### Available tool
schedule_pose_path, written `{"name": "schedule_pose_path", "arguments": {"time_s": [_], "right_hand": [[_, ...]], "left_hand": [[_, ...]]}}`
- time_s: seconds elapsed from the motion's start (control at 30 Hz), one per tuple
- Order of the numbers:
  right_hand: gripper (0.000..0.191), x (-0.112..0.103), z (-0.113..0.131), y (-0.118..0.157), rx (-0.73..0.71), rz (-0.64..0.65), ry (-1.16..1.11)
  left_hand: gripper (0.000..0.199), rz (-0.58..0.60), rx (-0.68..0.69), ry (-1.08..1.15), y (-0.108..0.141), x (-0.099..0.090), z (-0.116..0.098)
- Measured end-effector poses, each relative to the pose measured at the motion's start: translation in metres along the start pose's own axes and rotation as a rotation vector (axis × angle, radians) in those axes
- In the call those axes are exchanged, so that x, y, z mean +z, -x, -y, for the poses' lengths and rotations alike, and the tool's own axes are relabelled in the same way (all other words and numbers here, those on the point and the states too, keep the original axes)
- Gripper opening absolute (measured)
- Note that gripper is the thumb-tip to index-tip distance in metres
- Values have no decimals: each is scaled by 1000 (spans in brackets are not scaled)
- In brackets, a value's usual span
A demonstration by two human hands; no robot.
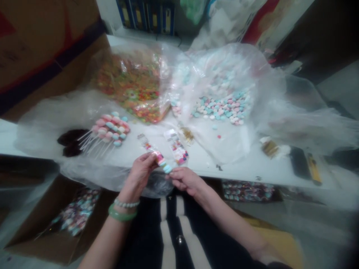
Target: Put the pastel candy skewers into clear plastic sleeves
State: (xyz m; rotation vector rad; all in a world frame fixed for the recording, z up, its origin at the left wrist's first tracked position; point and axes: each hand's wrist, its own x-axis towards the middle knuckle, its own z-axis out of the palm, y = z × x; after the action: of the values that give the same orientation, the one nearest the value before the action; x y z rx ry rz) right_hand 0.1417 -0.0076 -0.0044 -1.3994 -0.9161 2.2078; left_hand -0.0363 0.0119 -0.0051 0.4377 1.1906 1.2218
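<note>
Between my hands, just above the table's front edge, is a candy skewer [163, 163] with pink, pale and blue pieces in a row; its upper end is in a small clear printed bag [143, 141]. My left hand [143, 167], with a green bangle and beaded bracelet on the wrist, pinches the bag and skewer from the left. My right hand [185, 179] is closed at the skewer's lower end, beside the blue pieces; its grip is blurred. Another printed bag [176, 146] lies flat on the table. Gold twist ties [187, 134], slightly blurred, lie beside it.
Candy skewers on white sticks [110, 129] are piled at left. Behind lie plastic bags of orange-green candies [134, 86] and pastel candies [221, 106]. A yellow cutter [314, 169] and dark flat object [300, 163] lie at right. Below left stands a filled cardboard box [42, 233].
</note>
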Motion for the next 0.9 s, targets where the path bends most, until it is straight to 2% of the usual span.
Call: {"name": "schedule_pose_path", "arguments": {"time_s": [0.07,0.17,0.2,0.27,0.33,0.4,0.47,0.57,0.67,0.73,0.8,0.9], "right_hand": [[17,2,-4,-1,-140,-80,165],[28,3,-12,-2,-502,-343,652],[27,4,-15,-2,-578,-402,814],[23,4,-18,-2,-635,-435,1032],[23,6,-17,-2,-641,-421,1078],[24,9,-15,-3,-632,-396,968],[27,14,-11,-5,-553,-318,712],[21,18,-10,-9,-259,-119,182],[14,17,-13,-14,-20,119,-220],[16,13,-14,-15,20,275,-365],[16,9,-15,-16,24,365,-442],[15,5,-16,-16,25,356,-444]], "left_hand": [[30,11,-42,-5,-1,-3,-1],[29,25,-107,-14,-1,-8,-6],[29,17,-116,-13,-1,-9,-7],[29,-14,-109,-12,-1,-10,-10],[29,-51,-85,-22,-1,-9,-9],[28,-65,-62,-25,-1,-7,-7],[28,-57,-40,-11,0,-3,-4],[26,-35,-35,1,4,1,0],[21,-7,-125,39,6,3,1],[21,-1,-237,84,6,1,1],[22,-20,-319,114,3,-2,-1],[13,-36,-263,125,-1,-5,-4]]}}
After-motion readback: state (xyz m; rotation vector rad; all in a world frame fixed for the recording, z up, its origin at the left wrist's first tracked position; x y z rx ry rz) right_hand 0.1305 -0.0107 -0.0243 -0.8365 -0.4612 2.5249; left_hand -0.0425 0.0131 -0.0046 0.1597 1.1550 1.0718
